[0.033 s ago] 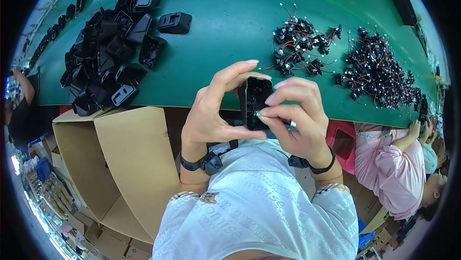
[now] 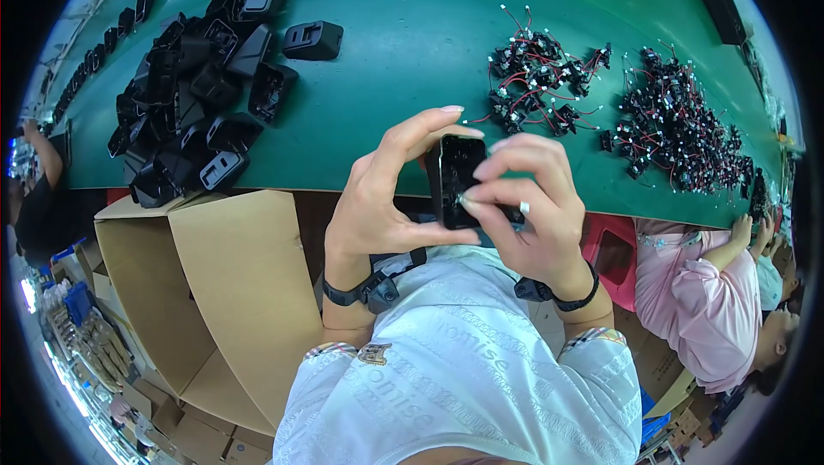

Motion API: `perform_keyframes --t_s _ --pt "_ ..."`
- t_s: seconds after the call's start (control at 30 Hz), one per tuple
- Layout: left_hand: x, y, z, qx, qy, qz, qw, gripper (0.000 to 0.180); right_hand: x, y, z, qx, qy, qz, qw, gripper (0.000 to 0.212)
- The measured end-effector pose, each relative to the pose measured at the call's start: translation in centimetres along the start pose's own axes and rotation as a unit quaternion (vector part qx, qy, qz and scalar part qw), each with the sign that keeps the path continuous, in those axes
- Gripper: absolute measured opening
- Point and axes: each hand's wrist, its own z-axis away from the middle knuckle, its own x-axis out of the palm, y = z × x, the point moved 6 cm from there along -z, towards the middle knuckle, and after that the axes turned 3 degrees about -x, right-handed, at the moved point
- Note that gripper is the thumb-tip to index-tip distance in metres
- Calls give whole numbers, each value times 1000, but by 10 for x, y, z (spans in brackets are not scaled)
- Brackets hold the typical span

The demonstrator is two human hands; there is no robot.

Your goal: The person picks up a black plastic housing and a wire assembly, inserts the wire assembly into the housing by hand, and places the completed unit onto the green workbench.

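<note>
Head view. Black housing (image 2: 461,160) mid-frame, held up over the near edge of the green bench (image 2: 403,45), open face toward the camera. Long axis runs roughly top to bottom of the frame, leaning slightly.

Left hand (image 2: 386,182) on the housing's left: fingers curved past its top end, thumb beneath its lower end, so the grip spans the long axis. Right hand (image 2: 536,203) comes from the right; thumb and forefinger pressed together at the lower part of the open face, apparently pinching a small pale piece (image 2: 462,198). Blurred and half covered there; cannot tell its shape. Other right fingers bent, near the housing's right wall.

Key relation: the cavity lies directly left of the right fingertips, the right hand being nearer to it.

Around: heap of black housings (image 2: 193,83), upper left; wired parts (image 2: 536,79), upper right.
</note>
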Motion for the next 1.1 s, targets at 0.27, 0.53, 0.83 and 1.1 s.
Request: perform_keyframes --t_s 0.27,0.53,0.83,1.1 --pt "1 4 -2 -6 10 -59 998 101 -1 14 -1 71 -97 -57 991 24" --pt "14 18 -11 34 67 -270 960 94 7 46 20 149 -54 -215 964 29" --pt "18 14 -9 44 245 -246 937 78 34 72 50 325 53 -583 742 39" --pt "14 8 -5 31 255 -278 926 74 48 58 42 373 71 -675 632 42"
